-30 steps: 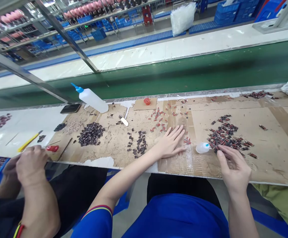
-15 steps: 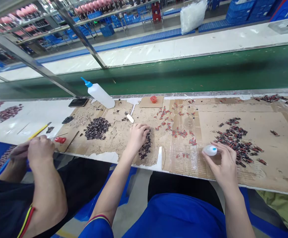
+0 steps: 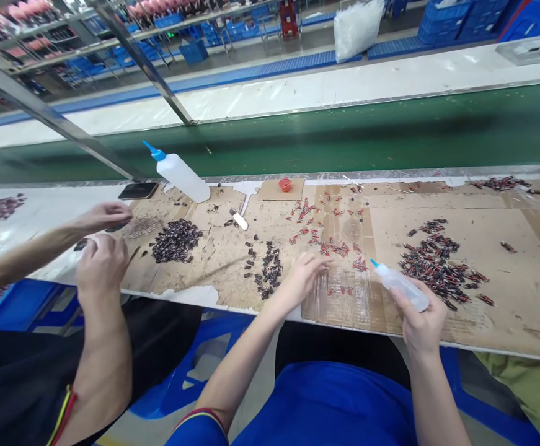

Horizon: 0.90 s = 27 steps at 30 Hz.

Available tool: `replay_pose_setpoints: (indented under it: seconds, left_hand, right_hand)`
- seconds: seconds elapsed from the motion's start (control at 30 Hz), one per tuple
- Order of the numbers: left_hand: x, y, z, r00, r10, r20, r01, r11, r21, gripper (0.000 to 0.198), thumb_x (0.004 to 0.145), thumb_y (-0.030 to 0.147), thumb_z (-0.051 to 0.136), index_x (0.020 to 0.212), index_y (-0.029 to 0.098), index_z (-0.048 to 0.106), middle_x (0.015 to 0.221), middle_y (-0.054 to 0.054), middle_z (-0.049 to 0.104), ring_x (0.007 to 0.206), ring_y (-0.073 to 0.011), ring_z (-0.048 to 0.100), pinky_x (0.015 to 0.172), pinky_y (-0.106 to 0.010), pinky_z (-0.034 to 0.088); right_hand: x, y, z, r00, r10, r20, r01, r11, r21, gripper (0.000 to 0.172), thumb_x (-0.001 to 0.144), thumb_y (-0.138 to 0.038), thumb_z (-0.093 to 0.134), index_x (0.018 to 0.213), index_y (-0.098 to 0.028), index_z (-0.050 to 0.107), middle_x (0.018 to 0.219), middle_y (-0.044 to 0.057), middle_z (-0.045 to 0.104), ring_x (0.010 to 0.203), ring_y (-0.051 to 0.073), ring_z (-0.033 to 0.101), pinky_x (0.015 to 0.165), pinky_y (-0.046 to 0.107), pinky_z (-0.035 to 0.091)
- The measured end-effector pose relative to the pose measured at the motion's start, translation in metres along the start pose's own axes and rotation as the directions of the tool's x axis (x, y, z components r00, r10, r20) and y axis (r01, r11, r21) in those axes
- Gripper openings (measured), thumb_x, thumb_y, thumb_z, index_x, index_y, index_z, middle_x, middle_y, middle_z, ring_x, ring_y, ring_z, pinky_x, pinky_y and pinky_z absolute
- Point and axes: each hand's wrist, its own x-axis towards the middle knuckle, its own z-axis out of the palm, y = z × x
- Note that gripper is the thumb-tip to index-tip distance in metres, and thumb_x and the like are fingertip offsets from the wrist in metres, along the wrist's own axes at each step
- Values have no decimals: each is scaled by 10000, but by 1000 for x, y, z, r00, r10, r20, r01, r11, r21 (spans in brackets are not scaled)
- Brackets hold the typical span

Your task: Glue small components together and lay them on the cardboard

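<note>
My right hand is wrapped round a small translucent squeeze bottle, its blue nozzle tilted up to the left. My left hand hovers low over the cardboard, fingers stretched to the right, with nothing visible in them. Just beyond its fingertips lie small red parts in loose clusters. Left of this hand is a group of small black parts, several of them set apart in a short column. A heap of black-and-red pieces lies right of the bottle.
A co-worker's hands work at the left, near a dark heap. Toward the back stand a large squeeze bottle and a red cup. A white-and-dark tool lies on the cardboard. A green belt runs behind.
My left hand has moved right, from the black parts toward the red ones. My right hand has tipped the bottle so its nozzle points up-left. The co-worker's hands have shifted and separated.
</note>
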Motion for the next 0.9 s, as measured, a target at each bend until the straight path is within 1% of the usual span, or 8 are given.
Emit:
replay_pose_setpoints:
  seconds: [0.07,0.17,0.27,0.37,0.47,0.57,0.73,0.9]
  left_hand:
    - [1,10,12,999,-38,-23,36,998,-58,287,948,158,442,1064,253,687,988,-47,690,978,-202,590,914,-376,425]
    - [6,19,26,985,-134,-112,113,977,-180,212,920,185,525,937,243,728,933,-43,719,941,-203,617,917,-388,436]
    - [8,24,37,958,-238,-161,192,947,-258,149,877,190,605,886,244,743,925,-46,742,1016,-233,609,948,-432,431]
    - [5,26,44,929,-314,-194,280,942,-186,130,840,183,665,848,277,755,984,-32,748,1155,-277,527,1021,-541,335]
    - [2,25,44,918,-339,-208,312,938,-149,110,811,182,703,824,275,760,1011,-40,743,1155,-290,505,1009,-562,322]
    - [0,23,42,922,-338,-189,309,936,-168,134,806,182,705,877,284,755,1007,-36,743,1162,-283,508,1013,-554,327]
    - [0,24,40,911,-368,-186,335,923,-189,189,788,155,709,926,279,746,1008,-43,732,1168,-274,532,1037,-545,321]
    - [1,26,40,907,-380,-180,344,918,-199,202,783,145,714,935,274,747,1001,-43,733,1169,-273,540,1049,-542,313]
  right_hand:
    - [1,1,4,999,49,-18,-48,996,81,323,610,-403,822,798,-163,714,753,65,727,667,226,673,611,342,534]
    - [3,3,9,995,75,-64,-66,988,139,321,607,-410,817,775,-157,711,785,88,737,701,244,686,648,371,547]
    - [5,1,13,995,56,-86,-48,995,91,328,669,-467,761,749,-154,702,690,67,712,563,192,635,528,310,499]
    - [6,-4,18,995,-5,-103,2,1000,-31,332,717,-492,712,715,-161,692,619,49,684,519,177,609,491,286,468]
    - [5,-10,25,990,-84,-111,68,989,-135,325,715,-497,705,672,-175,683,594,44,679,540,194,626,512,292,479]
    - [5,-12,30,990,-128,-57,115,975,-190,320,724,-495,692,651,-183,687,574,35,678,506,186,611,492,286,459]
    - [6,-9,33,984,-169,62,179,948,-262,279,767,-453,666,689,-192,723,639,41,711,547,192,629,539,297,464]
    - [8,-10,34,978,-188,92,207,938,-280,259,780,-424,661,669,-196,719,629,36,708,548,190,627,541,295,459]
